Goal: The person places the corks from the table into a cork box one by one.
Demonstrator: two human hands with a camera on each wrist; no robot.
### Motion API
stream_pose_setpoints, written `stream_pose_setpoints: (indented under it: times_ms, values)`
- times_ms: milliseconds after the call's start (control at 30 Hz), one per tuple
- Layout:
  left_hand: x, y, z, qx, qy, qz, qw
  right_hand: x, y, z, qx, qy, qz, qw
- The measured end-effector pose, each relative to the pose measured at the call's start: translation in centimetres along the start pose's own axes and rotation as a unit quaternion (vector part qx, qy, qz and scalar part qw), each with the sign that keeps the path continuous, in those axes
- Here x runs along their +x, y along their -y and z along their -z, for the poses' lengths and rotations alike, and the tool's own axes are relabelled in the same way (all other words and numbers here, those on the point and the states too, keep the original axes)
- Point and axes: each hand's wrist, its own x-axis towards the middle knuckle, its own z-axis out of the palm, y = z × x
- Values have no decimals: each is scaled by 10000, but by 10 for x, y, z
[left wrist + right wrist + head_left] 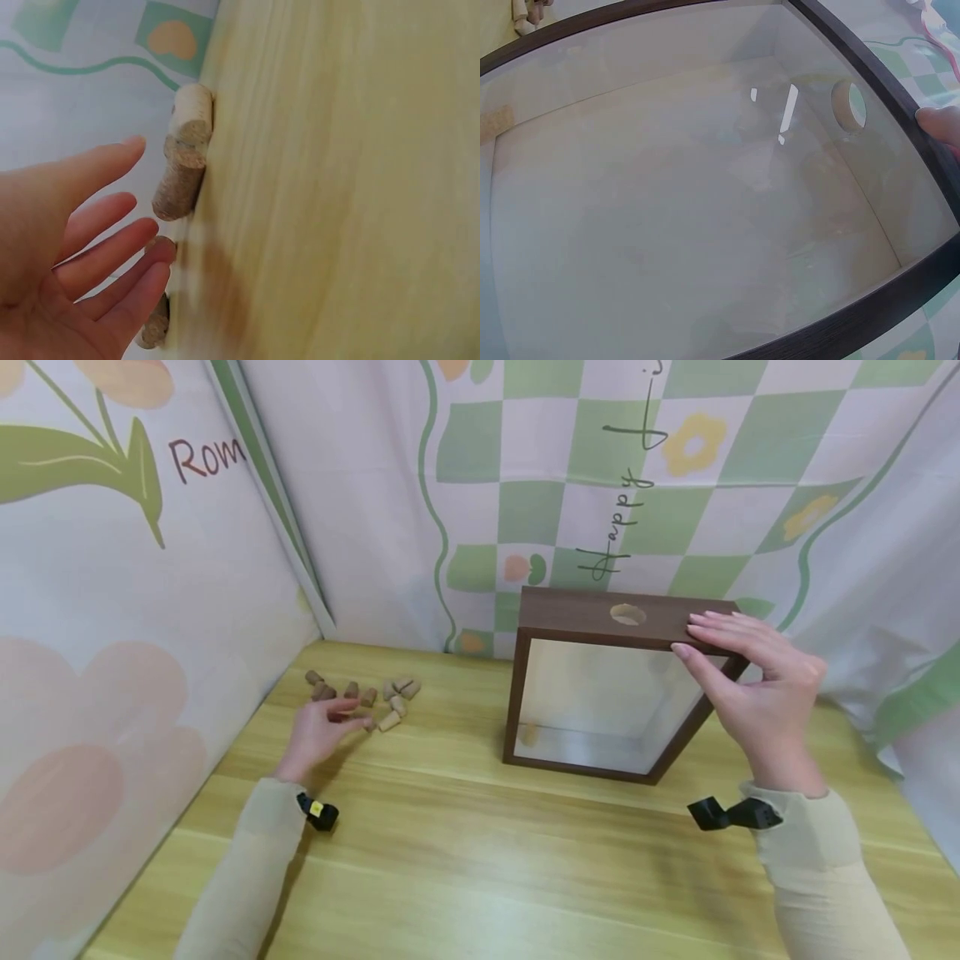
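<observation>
A dark brown wooden shadow box [570,610] with a clear front stands upright on the table, a round hole in its top. My right hand [772,693] grips its upper right corner, thumb on the front frame and fingers across the top. One cork [495,122] lies inside, in the bottom corner. Over at the left, my left hand [318,733] hovers among loose wine corks [390,721], fingers loosely extended. In the left wrist view nothing sits between its thumb and fingers; a cork [180,184] lies just beyond the fingertips.
The light wood-grain table [450,860] runs beneath everything. A white printed curtain [135,693] borders it on the left. Behind the box hangs a green checked cloth [528,510]. Several corks lie scattered near the table's back left corner.
</observation>
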Motion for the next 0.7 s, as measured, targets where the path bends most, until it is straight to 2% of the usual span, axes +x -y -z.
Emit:
stream_pose_setpoints:
  times_ms: [300, 500, 700]
  values:
    - [10, 11, -4, 19, 333, -29, 9994, -1, -2, 1, 14, -1, -18, 10000]
    - [14, 17, -6, 133, 488, -225, 9985, -2, -3, 3, -75, 134, -28, 9999]
    - [15, 20, -7, 44, 711, -594, 9957, -1, -3, 3, -60, 103, -29, 9999]
